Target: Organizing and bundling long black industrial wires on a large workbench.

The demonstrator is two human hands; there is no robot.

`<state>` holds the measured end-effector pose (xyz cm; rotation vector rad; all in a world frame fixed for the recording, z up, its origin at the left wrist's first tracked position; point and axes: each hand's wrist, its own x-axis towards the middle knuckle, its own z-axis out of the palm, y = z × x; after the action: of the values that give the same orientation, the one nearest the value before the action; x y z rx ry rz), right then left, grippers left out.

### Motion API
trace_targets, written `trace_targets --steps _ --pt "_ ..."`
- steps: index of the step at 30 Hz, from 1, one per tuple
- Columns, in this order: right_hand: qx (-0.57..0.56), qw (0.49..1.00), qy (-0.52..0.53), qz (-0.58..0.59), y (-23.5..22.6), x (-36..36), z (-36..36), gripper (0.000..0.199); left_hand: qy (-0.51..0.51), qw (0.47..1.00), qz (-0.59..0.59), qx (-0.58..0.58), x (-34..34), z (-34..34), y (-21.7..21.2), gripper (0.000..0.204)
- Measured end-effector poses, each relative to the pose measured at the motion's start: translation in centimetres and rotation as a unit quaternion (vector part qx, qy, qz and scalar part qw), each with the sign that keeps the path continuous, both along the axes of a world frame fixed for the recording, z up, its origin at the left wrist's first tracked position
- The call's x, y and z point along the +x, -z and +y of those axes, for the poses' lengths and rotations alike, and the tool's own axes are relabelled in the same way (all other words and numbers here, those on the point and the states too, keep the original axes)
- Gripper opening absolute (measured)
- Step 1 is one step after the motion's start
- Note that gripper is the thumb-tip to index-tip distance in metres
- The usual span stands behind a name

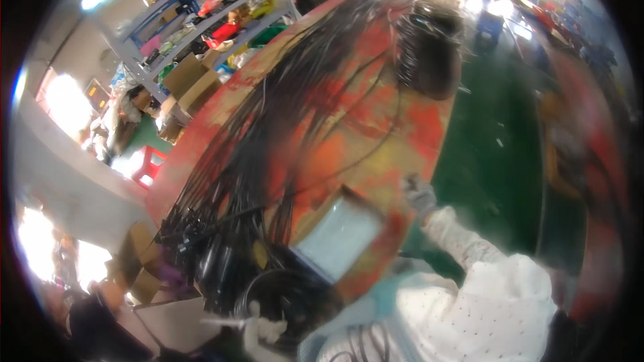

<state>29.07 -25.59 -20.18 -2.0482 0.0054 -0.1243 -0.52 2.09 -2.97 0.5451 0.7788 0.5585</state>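
Observation:
The picture is tilted and blurred by motion. A long bundle of black cables point(268, 134) lies along a worn red and orange table point(376, 127). My left hand point(263, 330), in a white glove, is at the lower edge beside a round coil of black cable point(288, 295); its grip is blurred. My right hand point(419, 194), also gloved and on a white dotted sleeve, is at the table's right edge, and the blur hides its fingers. A pale rectangular tray point(342, 238) sits on the table between the two hands.
Another dark coil of cable point(429, 53) lies at the table's far end. Blue-grey shelves point(201, 20) with cardboard boxes and coloured goods stand at the upper left. Green floor point(496, 134) runs along the right. A red stool point(149, 164) and cartons stand on the left.

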Motion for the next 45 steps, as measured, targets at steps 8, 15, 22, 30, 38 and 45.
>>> trace_targets --steps 8,15,22,30,38,45 --pt "-0.375 0.923 -0.051 0.072 9.8 12.9 1.4 0.084 -0.119 0.947 0.179 0.239 3.9 -1.7 1.7 0.043" --pt "-0.14 0.955 -0.259 0.047 8.0 26.8 17.9 0.079 -0.164 0.923 0.281 0.207 9.3 -4.1 1.4 0.041" --pt "-0.391 0.828 -0.402 0.019 2.8 30.4 20.0 0.076 -0.15 0.926 0.29 0.19 10.8 -5.0 1.3 0.039" --pt "-0.428 0.765 -0.48 -0.042 7.1 16.3 10.7 0.053 -0.097 0.964 0.185 0.162 7.5 -5.9 0.4 0.037" --pt "-0.433 0.882 -0.144 0.116 8.3 0.8 -12.8 0.022 -0.02 0.963 0.181 0.197 6.8 -7.1 -3.7 0.014" --pt "-0.254 0.964 0.01 0.081 6.1 -1.4 -16.0 0.022 0.269 0.858 0.254 0.356 13.5 -8.8 -11.7 0.033"
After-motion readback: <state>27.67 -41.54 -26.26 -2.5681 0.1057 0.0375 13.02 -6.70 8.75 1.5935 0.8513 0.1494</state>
